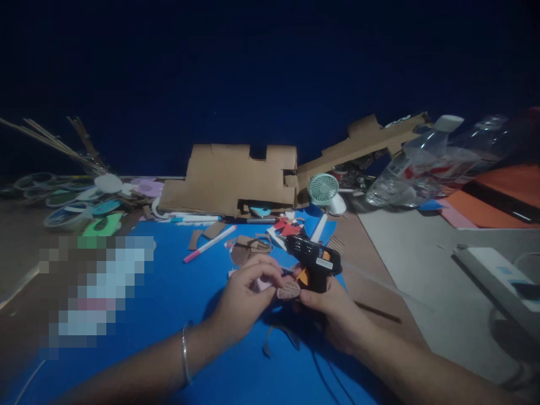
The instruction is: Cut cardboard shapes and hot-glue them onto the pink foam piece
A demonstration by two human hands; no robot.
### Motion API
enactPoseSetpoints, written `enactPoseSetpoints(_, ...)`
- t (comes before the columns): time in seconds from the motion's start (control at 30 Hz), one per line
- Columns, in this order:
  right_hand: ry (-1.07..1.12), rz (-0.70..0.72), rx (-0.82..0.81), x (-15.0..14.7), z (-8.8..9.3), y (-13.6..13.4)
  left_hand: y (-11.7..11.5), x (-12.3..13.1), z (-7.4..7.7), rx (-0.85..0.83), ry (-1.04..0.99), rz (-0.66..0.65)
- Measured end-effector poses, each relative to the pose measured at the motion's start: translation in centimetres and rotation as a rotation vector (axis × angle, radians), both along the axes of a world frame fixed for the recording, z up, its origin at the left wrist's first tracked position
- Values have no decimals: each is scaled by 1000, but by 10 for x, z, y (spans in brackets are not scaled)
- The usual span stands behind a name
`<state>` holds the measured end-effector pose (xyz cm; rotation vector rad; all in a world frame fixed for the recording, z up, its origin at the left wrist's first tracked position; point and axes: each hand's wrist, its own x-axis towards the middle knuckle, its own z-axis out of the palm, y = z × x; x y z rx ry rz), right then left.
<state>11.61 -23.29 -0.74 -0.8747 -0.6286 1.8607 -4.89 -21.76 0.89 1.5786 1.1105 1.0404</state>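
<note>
Near the middle of the blue sheet (pixel 169 315), my left hand (pixel 248 292) has its fingers closed on a small oval piece of corrugated cardboard (pixel 288 290), whose ridged face looks toward me. My right hand (pixel 337 315) is wrapped round the handle of a black glue gun (pixel 312 253) with an orange trigger. Its nozzle points to the left, above and beyond the cardboard piece. The right thumb lies close to the piece's right edge; whether it presses on it is hard to tell. A pale item by the left fingers is partly hidden.
A pink-capped marker (pixel 211 243) and cardboard scraps (pixel 248 247) lie beyond my hands. Farther back stand a cut cardboard panel (pixel 236 174) and a small green fan (pixel 324 190). Plastic bottles (pixel 434 152) are at right, tape rolls (pixel 67 216) at left. A dark cord (pixel 324 371) trails toward me.
</note>
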Motion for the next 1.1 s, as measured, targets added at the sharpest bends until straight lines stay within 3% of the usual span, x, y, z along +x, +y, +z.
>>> enactPoseSetpoints(0.3, -3, 0, 34, -2, 1, 0, 2, -1, -4, -12, -16, -41)
enactPoseSetpoints(0.43, -29, -66, 88, -1, 1, 0, 0, -8, 3, 28, 31, -34)
enactPoseSetpoints(0.6, -223, -129, 160, 1, 1, 0, -3, -13, 26, 181, 348, -93)
enactPoseSetpoints(0.7, -306, -132, 189, 2, 1, -1, -5, -9, 32, 199, 477, -115)
enactPoseSetpoints(0.93, -315, -164, 185, 1, -2, -2, -4, -13, 29, 71, 513, -97)
enactPoseSetpoints(1.1, -159, -283, 126, 3, -5, 1, -4, -43, 17, 220, 669, -10)
